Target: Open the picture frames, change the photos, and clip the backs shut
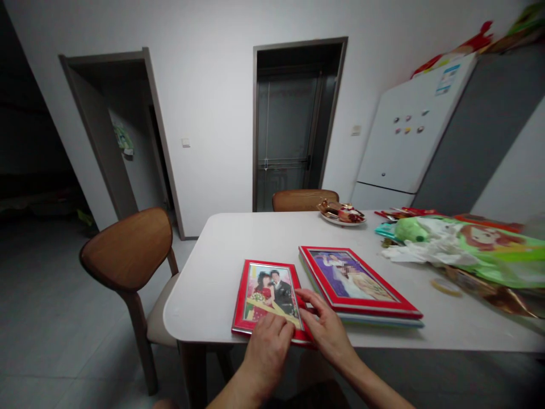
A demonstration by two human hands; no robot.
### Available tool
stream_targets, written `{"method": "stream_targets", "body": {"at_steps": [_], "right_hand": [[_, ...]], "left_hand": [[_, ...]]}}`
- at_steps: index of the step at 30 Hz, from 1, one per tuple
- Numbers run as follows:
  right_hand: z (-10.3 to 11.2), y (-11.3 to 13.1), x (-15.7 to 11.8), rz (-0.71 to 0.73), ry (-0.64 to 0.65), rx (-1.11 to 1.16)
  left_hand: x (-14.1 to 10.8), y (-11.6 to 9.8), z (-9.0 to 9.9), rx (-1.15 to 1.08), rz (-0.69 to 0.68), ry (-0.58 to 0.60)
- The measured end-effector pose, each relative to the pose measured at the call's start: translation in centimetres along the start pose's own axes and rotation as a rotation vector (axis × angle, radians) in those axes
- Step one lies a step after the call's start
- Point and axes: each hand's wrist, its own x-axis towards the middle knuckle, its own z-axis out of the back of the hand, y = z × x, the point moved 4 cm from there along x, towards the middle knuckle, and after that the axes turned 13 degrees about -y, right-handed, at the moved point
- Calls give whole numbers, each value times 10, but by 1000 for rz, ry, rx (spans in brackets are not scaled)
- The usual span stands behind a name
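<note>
A small red picture frame with a photo of a couple lies face up near the table's front edge. A pale yellow strip runs slantwise across the lower part of its photo; I cannot tell whether it is loose or printed. My left hand is closed over the frame's lower edge, its fingers curled together. At the frame's right edge, my right hand grips the border between thumb and fingers. Close on the right, a larger red picture frame with a wedding photo rests on top of other flat boards or frames.
A plate with wrapped items stands at the table's far edge. Green bags and white tissue cover the right side, beside a tape roll. Wooden chairs stand left and behind; a white fridge is at back right.
</note>
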Motion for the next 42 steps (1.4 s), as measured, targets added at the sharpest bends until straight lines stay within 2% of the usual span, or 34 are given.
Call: {"method": "stream_targets", "body": {"at_steps": [3,5,8,10,14,18,22,25,30,34,38,42], "right_hand": [[6,0,3,-35,-65,4],[6,5,6,-63,-88,43],[-8,18,5,-37,5,111],[-23,29,1,24,106,112],[-49,40,-8,166,228,42],[-57,32,-12,246,278,-155],[-52,28,-14,348,345,-290],[-49,30,-12,410,404,-325],[-50,32,-10,442,488,-348],[-49,34,-9,412,540,-375],[-49,43,-8,384,603,-403],[-52,47,-10,425,679,-374]], "left_hand": [[3,4,15,-57,-6,-129],[8,10,33,-143,66,-251],[13,22,62,-326,319,-469],[12,31,75,-472,522,-562],[-2,45,77,-743,806,-577],[-30,60,67,-770,910,-495],[-57,69,58,-517,893,-328],[-67,70,57,-285,779,-268],[-65,67,59,-33,580,-172],[-56,62,67,104,500,-50],[-46,58,69,76,430,-17],[-40,58,56,-115,345,70]]}}
